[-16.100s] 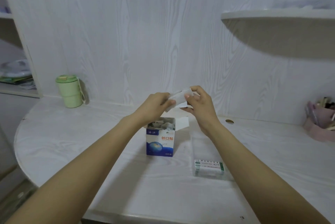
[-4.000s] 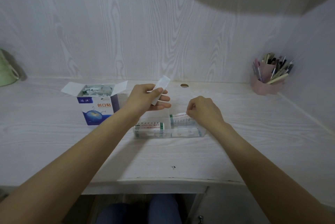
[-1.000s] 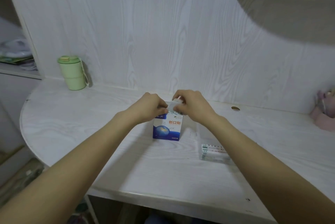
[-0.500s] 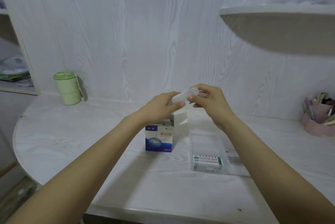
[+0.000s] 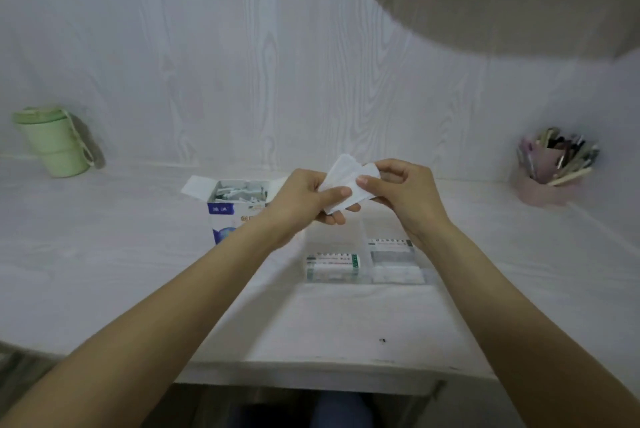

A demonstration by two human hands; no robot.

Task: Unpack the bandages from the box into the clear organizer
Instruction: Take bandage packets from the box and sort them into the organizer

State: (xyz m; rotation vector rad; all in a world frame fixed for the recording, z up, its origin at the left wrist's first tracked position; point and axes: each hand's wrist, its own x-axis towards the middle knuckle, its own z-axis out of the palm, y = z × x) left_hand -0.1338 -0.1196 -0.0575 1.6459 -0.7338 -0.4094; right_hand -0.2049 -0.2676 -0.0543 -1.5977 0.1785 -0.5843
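At the far left, a pale green lidded cup (image 5: 52,141) stands on the white wood-grain desk (image 5: 121,254) against the wall. Next comes the blue and white cardboard box (image 5: 235,209), upright with its top flaps open and many wrapped bandages (image 5: 239,192) visible inside. The left hand (image 5: 304,200) is raised in front of the box, its thumb and fingers pinching a small stack of white flat bandage wrappers (image 5: 348,185). The right hand (image 5: 401,192) pinches the same stack from the other side, above the desk. Below the hands lies the clear plastic organizer (image 5: 363,264) with green-striped bandage packs in its compartments. At the far right is a pink holder full of pens (image 5: 550,171), under a white curved shelf (image 5: 502,8).
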